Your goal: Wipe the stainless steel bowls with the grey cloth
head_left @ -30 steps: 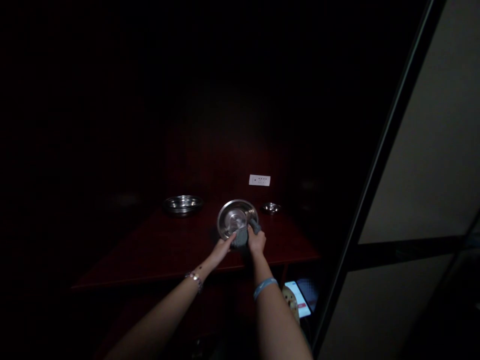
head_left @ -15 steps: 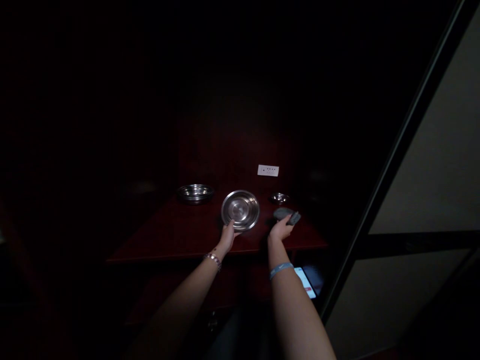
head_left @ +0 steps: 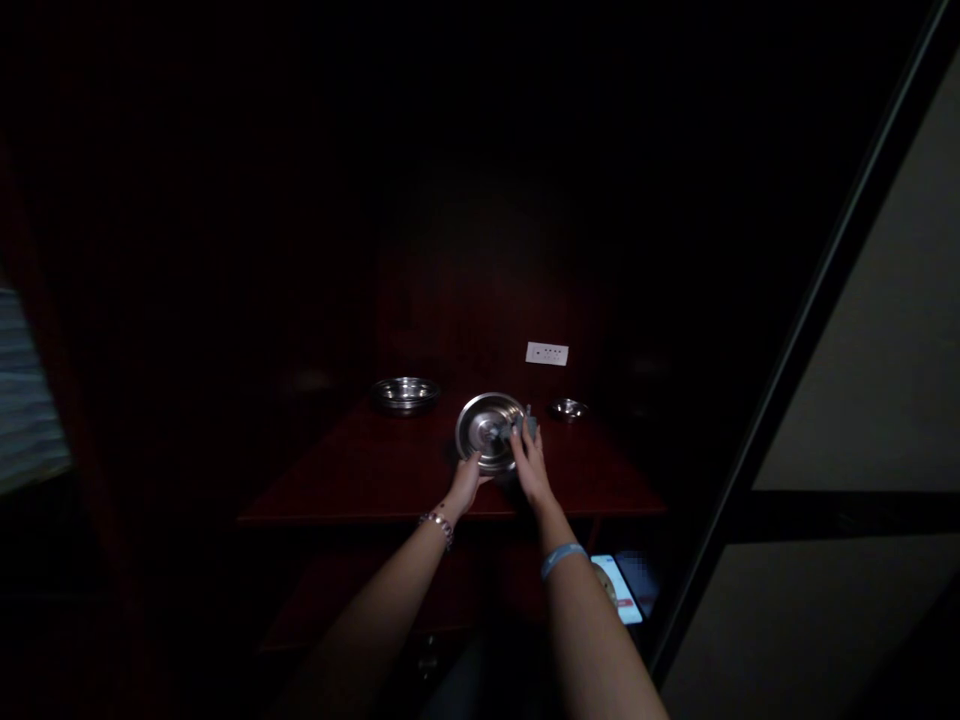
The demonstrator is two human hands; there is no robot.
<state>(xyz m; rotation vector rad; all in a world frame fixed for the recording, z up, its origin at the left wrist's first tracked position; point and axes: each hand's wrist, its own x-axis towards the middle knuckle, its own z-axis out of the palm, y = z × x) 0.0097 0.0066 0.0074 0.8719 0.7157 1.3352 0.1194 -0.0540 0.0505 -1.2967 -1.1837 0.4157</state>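
Observation:
A shiny metal bowl is tilted toward the camera above the dark red shelf. My left hand grips its lower rim, thumb on the inside. My right hand is closed on a grey cloth at the right side of the bowl, and part of the cloth lies over the bowl's inside. Behind to the left sits a stack of metal bowls. A small metal bowl rests at the back right of the shelf.
A white socket panel is on the back wall. Below the shelf, right of my right forearm, a lit phone shows. A dark-framed pale panel stands at the right. Striped fabric is at the far left.
My right hand has moved left with the grey cloth, from beside the bowl onto its right side. My left hand still holds the bowl. The camera view has shifted slightly.

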